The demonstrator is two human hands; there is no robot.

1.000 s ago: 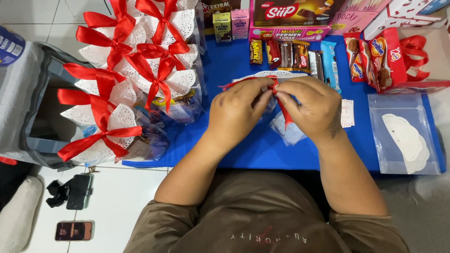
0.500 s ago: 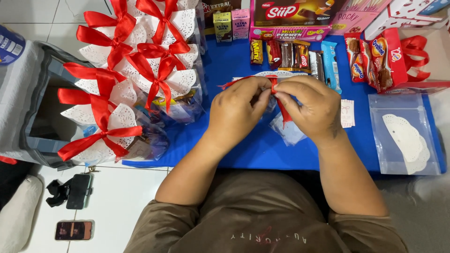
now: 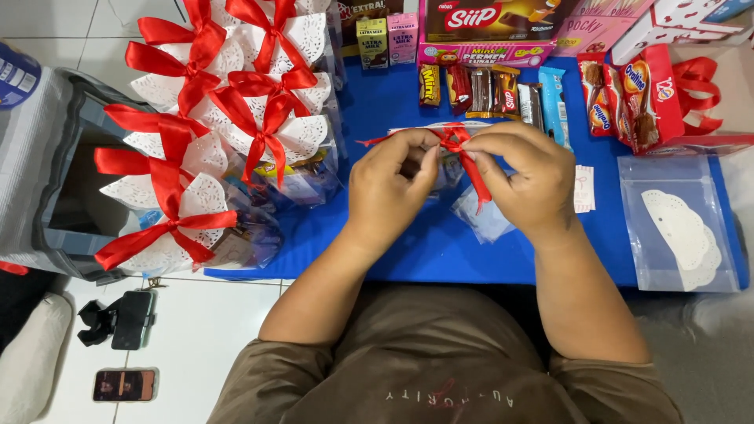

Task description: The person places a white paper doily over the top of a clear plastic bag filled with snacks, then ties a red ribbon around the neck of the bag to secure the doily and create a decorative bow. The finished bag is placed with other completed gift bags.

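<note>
We see both hands meet over the blue table (image 3: 408, 259) — the left hand (image 3: 389, 184) and right hand (image 3: 526, 177) each pinch the red ribbon (image 3: 463, 153) tied on a clear treat bag (image 3: 479, 216). Finished bags with bows (image 3: 228, 133) stand left.

Red-ribboned gift bags (image 3: 228, 133) are crowding the blue table's left, and snack boxes (image 3: 503, 31) are lining its far edge. A clear pouch (image 3: 679, 224) is lying at right, a phone (image 3: 124, 385) glowing on the floor.
</note>
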